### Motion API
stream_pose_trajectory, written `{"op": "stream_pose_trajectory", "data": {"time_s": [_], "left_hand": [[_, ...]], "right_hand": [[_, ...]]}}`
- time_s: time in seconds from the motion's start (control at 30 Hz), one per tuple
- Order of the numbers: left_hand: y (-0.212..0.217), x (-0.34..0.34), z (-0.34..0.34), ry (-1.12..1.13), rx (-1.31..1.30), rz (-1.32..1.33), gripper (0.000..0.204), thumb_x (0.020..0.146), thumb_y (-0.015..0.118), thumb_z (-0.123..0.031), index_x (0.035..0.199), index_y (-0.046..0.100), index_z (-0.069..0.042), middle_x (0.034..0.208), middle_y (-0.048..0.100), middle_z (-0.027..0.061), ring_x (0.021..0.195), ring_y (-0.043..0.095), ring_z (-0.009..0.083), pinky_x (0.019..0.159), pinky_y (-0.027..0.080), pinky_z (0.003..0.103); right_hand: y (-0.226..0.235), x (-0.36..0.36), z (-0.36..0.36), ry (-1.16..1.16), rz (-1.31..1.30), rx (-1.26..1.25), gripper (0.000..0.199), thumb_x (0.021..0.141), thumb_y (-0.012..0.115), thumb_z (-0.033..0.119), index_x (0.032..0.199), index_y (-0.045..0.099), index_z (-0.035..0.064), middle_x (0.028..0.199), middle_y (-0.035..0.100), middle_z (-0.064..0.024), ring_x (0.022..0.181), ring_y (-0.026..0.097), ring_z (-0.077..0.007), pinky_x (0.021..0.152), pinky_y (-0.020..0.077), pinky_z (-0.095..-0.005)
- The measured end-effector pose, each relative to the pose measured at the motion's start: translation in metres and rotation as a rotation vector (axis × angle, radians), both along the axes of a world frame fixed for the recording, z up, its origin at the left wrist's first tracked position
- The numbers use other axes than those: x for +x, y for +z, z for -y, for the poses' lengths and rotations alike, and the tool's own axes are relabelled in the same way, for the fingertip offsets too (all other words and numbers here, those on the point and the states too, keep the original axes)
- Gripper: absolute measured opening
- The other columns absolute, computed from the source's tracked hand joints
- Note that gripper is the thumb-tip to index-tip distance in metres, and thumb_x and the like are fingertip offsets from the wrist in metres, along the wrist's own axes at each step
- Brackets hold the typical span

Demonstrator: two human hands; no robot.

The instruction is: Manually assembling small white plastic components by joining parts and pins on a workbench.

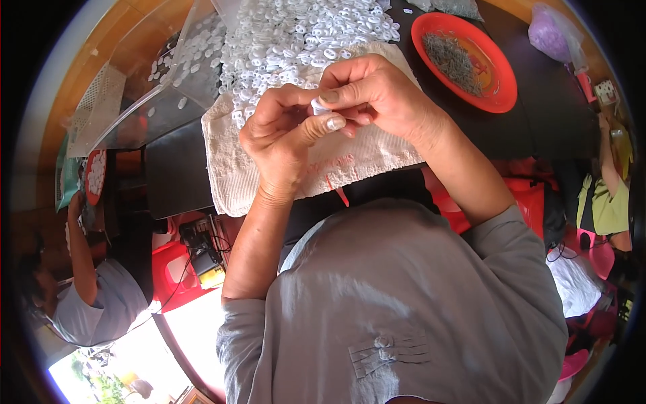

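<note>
Over a pale cloth towel, both my hands meet at a small white plastic piece. My left hand pinches it from the left between bent fingers and thumb. From the right, my right hand closes thumb and fingers on the same piece. The fingers hide most of its shape. Just beyond my hands spreads a big heap of small white oval plastic pieces, many with two holes. An oval red plate to the right holds a pile of thin grey bits, too fine to name.
A clear plastic bin with more white pieces stands on the dark table at the left. Purple stuff in a clear bag lies far right. One person sits at the left; another person's arm shows at the right edge.
</note>
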State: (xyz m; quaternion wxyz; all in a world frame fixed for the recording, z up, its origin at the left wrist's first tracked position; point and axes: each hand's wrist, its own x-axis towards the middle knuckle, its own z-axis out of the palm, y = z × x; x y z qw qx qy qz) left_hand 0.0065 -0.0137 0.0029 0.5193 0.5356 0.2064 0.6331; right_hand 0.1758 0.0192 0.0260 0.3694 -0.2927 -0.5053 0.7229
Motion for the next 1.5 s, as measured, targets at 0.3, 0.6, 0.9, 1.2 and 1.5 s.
{"op": "stream_pose_trajectory", "data": {"time_s": [0.3,0.6,0.9,1.2,1.5], "left_hand": [[-0.008,-0.007,-0.007,-0.026,0.007,-0.064,0.020,0.073,0.074,0.012,0.085,0.060,0.005,0.083,0.063,0.0093,0.077,0.063,0.0143,0.070,0.056,0.028],[-0.003,0.001,-0.008,0.036,0.030,-0.018,0.023,0.071,0.079,0.001,0.085,0.061,0.000,0.076,0.062,0.0063,0.061,0.052,0.0078,0.046,0.038,0.020],[0.029,-0.012,0.005,0.392,0.107,-0.012,0.024,0.071,0.067,0.016,0.089,0.061,0.002,0.079,0.065,0.0115,0.060,0.060,0.0109,0.045,0.046,0.021],[0.183,-0.135,-0.072,1.049,0.319,-0.776,0.034,0.069,0.084,-0.013,0.095,0.069,0.002,0.073,0.066,0.0036,0.056,0.055,0.0081,0.052,0.044,0.020],[0.061,-0.028,-0.041,0.379,0.398,-0.922,0.012,0.080,0.068,0.002,0.091,0.067,-0.003,0.085,0.065,0.0053,0.074,0.064,0.0145,0.066,0.050,0.027]], "right_hand": [[-0.006,-0.001,-0.001,0.133,-0.132,-0.031,0.020,0.086,0.067,0.013,0.079,0.060,-0.0040,0.058,0.051,-0.0022,0.040,0.036,-0.0050,0.043,0.0406,-0.0239],[-0.004,-0.004,-0.001,0.109,-0.147,-0.014,0.020,0.088,0.066,0.016,0.080,0.061,-0.0024,0.059,0.053,-0.0021,0.041,0.038,-0.0059,0.042,0.0386,-0.0224],[0.005,-0.006,0.000,-0.186,0.003,0.067,0.026,0.091,0.062,0.027,0.081,0.064,0.0031,0.061,0.054,-0.0004,0.050,0.055,-0.0123,0.043,0.0320,-0.0217],[0.005,0.003,-0.002,-0.411,-0.035,0.173,0.023,0.090,0.063,0.022,0.082,0.064,0.0006,0.060,0.049,0.0016,0.056,0.056,-0.0132,0.047,0.0298,-0.0218],[0.026,0.029,0.014,-0.536,0.027,0.305,0.021,0.090,0.062,0.019,0.082,0.064,-0.0003,0.058,0.049,0.0012,0.054,0.053,-0.0112,0.048,0.0313,-0.0220]]}}
